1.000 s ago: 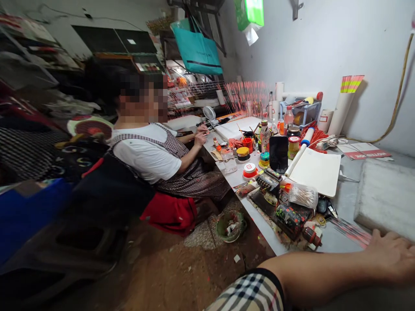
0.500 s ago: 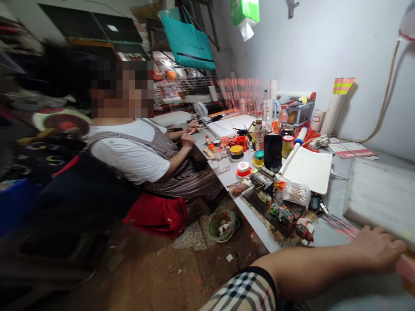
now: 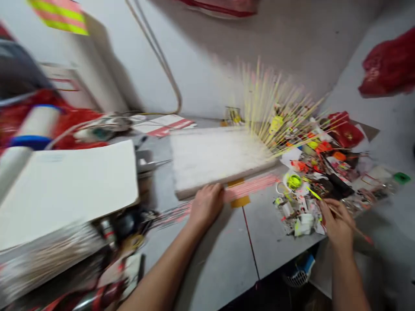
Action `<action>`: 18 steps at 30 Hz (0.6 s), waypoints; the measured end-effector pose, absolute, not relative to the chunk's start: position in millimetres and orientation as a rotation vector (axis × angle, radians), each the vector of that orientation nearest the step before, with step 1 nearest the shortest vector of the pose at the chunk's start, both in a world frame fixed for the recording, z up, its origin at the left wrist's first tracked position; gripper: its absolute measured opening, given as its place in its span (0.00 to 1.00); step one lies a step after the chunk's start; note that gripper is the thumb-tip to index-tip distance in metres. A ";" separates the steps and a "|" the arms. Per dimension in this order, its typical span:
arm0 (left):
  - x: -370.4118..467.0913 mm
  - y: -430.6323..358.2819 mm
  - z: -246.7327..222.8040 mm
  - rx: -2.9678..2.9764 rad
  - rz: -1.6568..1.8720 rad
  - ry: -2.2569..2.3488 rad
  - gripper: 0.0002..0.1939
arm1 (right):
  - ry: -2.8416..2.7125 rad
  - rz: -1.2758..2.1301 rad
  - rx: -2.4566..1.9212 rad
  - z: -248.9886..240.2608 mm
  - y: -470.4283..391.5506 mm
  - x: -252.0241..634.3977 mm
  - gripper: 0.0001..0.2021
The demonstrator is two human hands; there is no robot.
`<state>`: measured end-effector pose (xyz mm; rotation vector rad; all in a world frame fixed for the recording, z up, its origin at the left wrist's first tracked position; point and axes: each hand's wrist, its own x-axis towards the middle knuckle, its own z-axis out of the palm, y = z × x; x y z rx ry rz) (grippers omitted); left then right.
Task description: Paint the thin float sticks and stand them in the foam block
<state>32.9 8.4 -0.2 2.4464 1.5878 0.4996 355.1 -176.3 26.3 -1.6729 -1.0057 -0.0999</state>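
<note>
My left hand [image 3: 207,203] rests on a row of thin pink sticks [image 3: 253,186] along the front edge of a white foam block [image 3: 217,155]. Its fingers are bent over the sticks; their grip is blurred. My right hand [image 3: 339,222] holds a thin brush [image 3: 345,219] with a bright yellow tip, pinched between the fingers. The tip is beside a small container of yellow paint [image 3: 294,182]. Many thin yellow-tipped sticks [image 3: 269,108] stand in the right end of the foam block, fanned outward.
On the left lie a white pad [image 3: 71,185], a clear box of cotton swabs [image 3: 52,263] and a white roll with a blue end. Scraps and paint-stained items [image 3: 337,172] are heaped at the right. A red bag [image 3: 389,65] hangs on the right wall.
The view has swung right, away from the seated person, to the foam block and the paint. My right hand with the brush has come into view; my left hand remains by the block's front edge.
</note>
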 end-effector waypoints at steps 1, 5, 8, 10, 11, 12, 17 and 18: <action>31.7 9.1 -0.5 2.459 0.502 1.585 0.15 | -1.054 -0.118 -1.697 34.3 -170.4 362.8 0.23; 28.8 10.1 -3.3 2.491 0.514 1.593 0.15 | -1.221 -0.145 -1.814 49.7 -144.7 386.8 0.25; 27.3 11.7 -6.8 2.503 0.520 1.605 0.16 | -1.319 -0.137 -1.859 49.0 -119.0 393.9 0.27; 25.9 12.0 -8.2 2.508 0.525 1.610 0.16 | -1.366 -0.131 -1.868 47.7 -102.2 395.2 0.28; 25.4 11.7 -8.3 2.508 0.532 1.608 0.15 | -1.389 -0.130 -1.875 47.3 -95.6 395.7 0.28; 25.2 11.4 -8.0 2.506 0.539 1.600 0.15 | -1.409 -0.131 -1.883 47.4 -90.9 396.5 0.27; 32.6 11.7 0.3 2.458 0.525 1.553 0.16 | -1.410 -0.135 -1.917 48.8 -89.1 393.9 0.21; 34.8 10.5 3.7 2.454 0.509 1.559 0.16 | -1.393 -0.128 -1.898 47.1 -86.3 386.7 0.19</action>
